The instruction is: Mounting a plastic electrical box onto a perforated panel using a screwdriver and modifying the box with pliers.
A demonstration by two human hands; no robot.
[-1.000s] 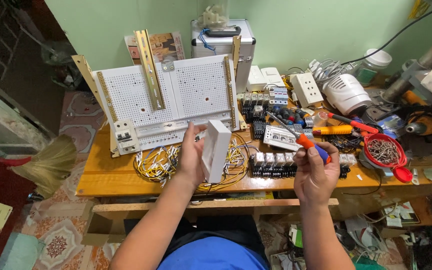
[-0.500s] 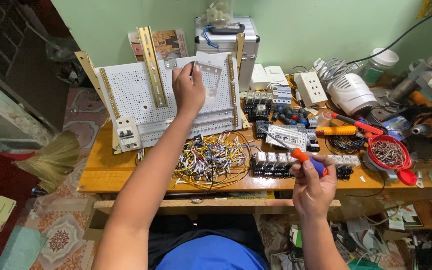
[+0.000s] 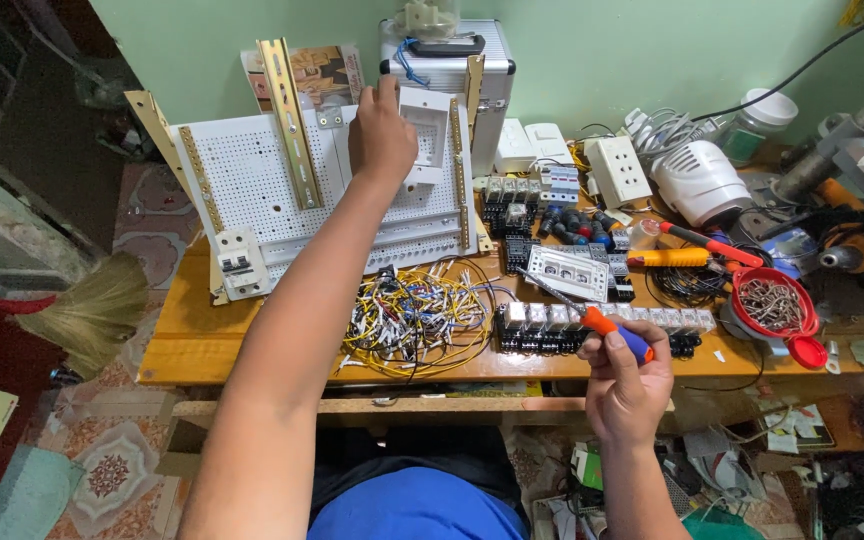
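My left hand (image 3: 382, 135) reaches up and holds a white plastic box (image 3: 426, 135) flat against the upper right of a white perforated mounting panel (image 3: 252, 185) that leans on the back of the wooden bench. My right hand (image 3: 624, 385) is near the front edge of the bench, closed on a screwdriver with an orange and blue handle (image 3: 612, 328); its shaft points up and left. A tangle of yellow, white and black wires (image 3: 414, 320) lies between the two hands.
Brass rails (image 3: 290, 120) and a white circuit breaker (image 3: 236, 262) sit on the panel. Relays and sockets (image 3: 552, 325), a red bowl of screws (image 3: 772, 305), a metal case (image 3: 452, 75) and tools crowd the right side. A broom (image 3: 82, 310) lies at left.
My left hand lifted the white box from above the wires near the bench front up onto the panel's upper right. My right hand stayed low with the screwdriver.
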